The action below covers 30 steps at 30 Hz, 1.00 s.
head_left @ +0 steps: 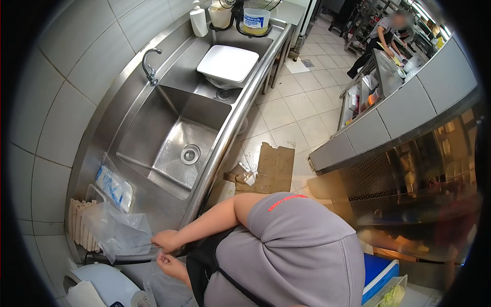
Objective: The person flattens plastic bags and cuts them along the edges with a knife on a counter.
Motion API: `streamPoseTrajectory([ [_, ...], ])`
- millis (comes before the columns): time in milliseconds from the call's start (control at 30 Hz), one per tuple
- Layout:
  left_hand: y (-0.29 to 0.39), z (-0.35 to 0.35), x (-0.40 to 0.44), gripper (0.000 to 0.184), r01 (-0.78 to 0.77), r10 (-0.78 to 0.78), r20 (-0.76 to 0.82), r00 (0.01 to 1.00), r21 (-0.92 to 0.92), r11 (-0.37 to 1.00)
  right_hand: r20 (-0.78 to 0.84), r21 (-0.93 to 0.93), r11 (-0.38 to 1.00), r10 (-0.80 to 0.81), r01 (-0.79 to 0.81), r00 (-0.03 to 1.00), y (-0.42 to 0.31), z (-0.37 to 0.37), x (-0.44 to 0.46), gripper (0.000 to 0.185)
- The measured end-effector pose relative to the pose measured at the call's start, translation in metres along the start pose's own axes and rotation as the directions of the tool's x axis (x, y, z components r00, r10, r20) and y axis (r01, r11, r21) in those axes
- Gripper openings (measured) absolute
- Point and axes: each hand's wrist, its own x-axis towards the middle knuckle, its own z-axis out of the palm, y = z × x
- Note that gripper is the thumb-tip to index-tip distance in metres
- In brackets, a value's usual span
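My right hand (pixel 166 240) reaches to the near end of the steel counter, its fingers pinched on the edge of a clear plastic bag (pixel 120 230). Just below it, my left hand (pixel 173 267) has curled fingers and seems to grip clear plastic sheeting (pixel 166 286) that hangs under it. Whether both pieces are one bag, I cannot tell. Beside the bag stands a row of beige rolled sticks or packets (pixel 82 225). A printed plastic pack (pixel 113 187), white and blue, lies behind the bag on the counter.
The steel sink basin (pixel 176 146) has a tap (pixel 150 69). A white-lidded tub (pixel 228 63) sits in the far basin, with a pump bottle (pixel 198 19) behind. Cardboard (pixel 275 166) lies on the tiled floor. A co-worker (pixel 383 38) stands at a far table.
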Motion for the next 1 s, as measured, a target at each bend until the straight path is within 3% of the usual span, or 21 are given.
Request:
streamPoseTrajectory([
  [400, -0.012, -0.001, 0.002, 0.022, 0.026, -0.023, 0.026, 0.999, -0.108, 0.994, -0.043, -0.048, 0.997, 0.052, -0.054, 0.998, 0.002, 0.003, 0.001, 0.025],
  [500, -0.015, -0.002, 0.000, 0.025, -0.071, 0.073, 0.021, 0.997, -0.069, 0.995, -0.060, -0.011, 0.997, 0.073, -0.074, 0.996, 0.003, 0.006, 0.003, 0.021],
  [700, -0.019, -0.009, -0.014, 0.032, -0.259, 0.262, 0.007, 0.965, 0.180, 0.949, -0.056, 0.097, 0.991, 0.096, -0.090, 0.994, 0.011, 0.011, 0.008, 0.013],
  [900, -0.026, -0.029, -0.045, 0.040, -0.309, 0.302, 0.070, 0.951, 0.291, 0.905, 0.030, 0.308, 0.950, 0.041, -0.048, 0.999, -0.005, 0.007, 0.004, 0.014],
  [1000, -0.035, -0.051, -0.058, 0.038, -0.212, 0.209, 0.037, 0.977, 0.237, 0.948, 0.054, 0.353, 0.934, 0.047, -0.063, 0.997, -0.012, 0.004, 0.003, 0.015],
])
